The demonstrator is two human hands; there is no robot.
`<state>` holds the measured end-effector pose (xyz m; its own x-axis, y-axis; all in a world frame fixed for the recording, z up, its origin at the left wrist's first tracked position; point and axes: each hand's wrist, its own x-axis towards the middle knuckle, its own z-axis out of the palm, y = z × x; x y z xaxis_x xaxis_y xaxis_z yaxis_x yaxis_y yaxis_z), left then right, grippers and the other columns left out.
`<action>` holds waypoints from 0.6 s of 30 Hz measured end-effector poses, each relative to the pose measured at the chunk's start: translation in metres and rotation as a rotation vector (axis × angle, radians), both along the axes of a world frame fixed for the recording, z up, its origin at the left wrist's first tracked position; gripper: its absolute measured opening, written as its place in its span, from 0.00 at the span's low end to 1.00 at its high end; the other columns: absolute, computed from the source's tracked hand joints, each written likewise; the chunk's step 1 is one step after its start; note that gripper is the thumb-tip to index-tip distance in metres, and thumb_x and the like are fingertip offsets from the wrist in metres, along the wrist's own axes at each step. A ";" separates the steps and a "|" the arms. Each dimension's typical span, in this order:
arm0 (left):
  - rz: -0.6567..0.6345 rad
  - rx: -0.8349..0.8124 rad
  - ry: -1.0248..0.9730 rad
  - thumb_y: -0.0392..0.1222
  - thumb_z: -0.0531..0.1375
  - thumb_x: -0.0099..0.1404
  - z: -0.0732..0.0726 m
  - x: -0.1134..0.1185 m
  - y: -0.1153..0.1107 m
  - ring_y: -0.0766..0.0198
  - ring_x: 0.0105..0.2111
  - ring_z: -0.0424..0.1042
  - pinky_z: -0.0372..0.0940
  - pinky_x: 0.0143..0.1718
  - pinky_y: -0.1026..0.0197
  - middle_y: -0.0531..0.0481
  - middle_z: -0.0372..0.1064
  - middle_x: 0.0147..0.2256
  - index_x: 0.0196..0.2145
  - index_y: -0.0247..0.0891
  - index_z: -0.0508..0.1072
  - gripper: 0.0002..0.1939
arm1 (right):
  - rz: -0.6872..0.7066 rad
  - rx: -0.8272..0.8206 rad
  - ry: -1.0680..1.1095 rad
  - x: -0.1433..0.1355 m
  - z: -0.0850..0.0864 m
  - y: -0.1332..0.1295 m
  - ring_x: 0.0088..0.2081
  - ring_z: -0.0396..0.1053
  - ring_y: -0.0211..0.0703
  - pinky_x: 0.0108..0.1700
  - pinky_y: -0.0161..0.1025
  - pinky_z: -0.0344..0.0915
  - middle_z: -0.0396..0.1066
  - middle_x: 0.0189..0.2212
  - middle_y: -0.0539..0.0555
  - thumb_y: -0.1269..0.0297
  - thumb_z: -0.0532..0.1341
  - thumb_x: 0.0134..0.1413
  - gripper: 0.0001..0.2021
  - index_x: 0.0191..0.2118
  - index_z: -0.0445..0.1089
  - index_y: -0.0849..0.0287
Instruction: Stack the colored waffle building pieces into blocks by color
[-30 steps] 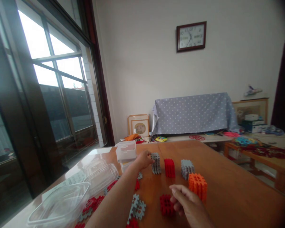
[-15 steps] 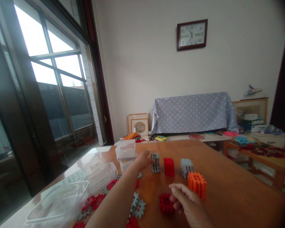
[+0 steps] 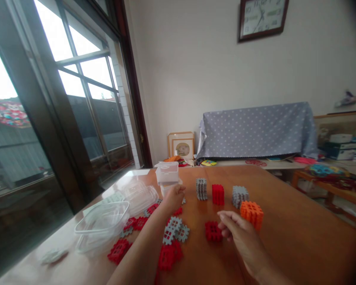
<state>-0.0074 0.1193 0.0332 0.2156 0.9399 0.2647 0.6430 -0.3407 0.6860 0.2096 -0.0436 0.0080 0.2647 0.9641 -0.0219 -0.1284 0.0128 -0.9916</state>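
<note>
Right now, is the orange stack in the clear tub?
No, out: the orange stack is on the table near the right hand, away from the clear tub.

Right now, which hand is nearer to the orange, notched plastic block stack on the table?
Right: the right hand is just left of the orange stack, on its near side. The left hand is farther left, by the white translucent plastic box.

Bare hands (image 3: 175, 196) and bare forearms (image 3: 146, 243)

The tabletop (image 3: 299, 241) is smooth, glossy wood; the tub (image 3: 102, 217) near its left edge, shiny clear plastic; the orange block (image 3: 251, 213), matt plastic.
</note>
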 end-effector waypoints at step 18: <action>0.373 -0.166 0.555 0.70 0.47 0.66 -0.037 -0.066 -0.107 0.33 0.67 0.49 0.43 0.62 0.26 0.41 0.54 0.68 0.61 0.45 0.67 0.36 | 0.090 -0.051 -0.256 0.003 -0.021 0.002 0.34 0.72 0.46 0.39 0.42 0.66 0.76 0.33 0.53 0.41 0.59 0.56 0.26 0.49 0.73 0.57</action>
<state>-0.0729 0.0124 -0.0041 -0.0677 0.9962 0.0550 0.9680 0.0523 0.2455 0.2128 -0.0414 -0.0128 0.1811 0.9834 -0.0142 0.1283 -0.0380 -0.9910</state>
